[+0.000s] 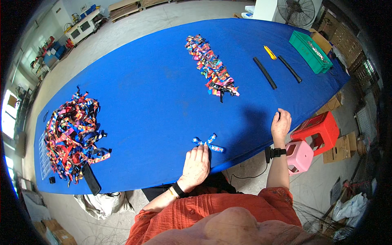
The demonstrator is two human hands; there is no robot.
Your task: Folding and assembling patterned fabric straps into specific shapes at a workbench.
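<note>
Near the front edge of the blue-covered table, my left hand (197, 164) has its fingertips closed on a blue patterned ribbon bow (216, 148). The bow's loops and tails spread out beyond the fingertips against the cloth. Over to the right, my right hand (281, 123) is raised by the table's right front edge, apart from the bow. Its fingers are curled in, and whatever they may hold is hidden. Farther back lies a long heap of small colourful ribbon bows (212, 67). A large tangled pile of colourful ribbon strips (75, 134) lies at the left.
Two black rods (265, 72) and a yellow-handled cutter (270, 52) lie at the back right, near a green crate (310, 52). A black flat object (91, 179) sits beside the strips. Red (316, 130) and pink stools (299, 156) stand off the table's right side.
</note>
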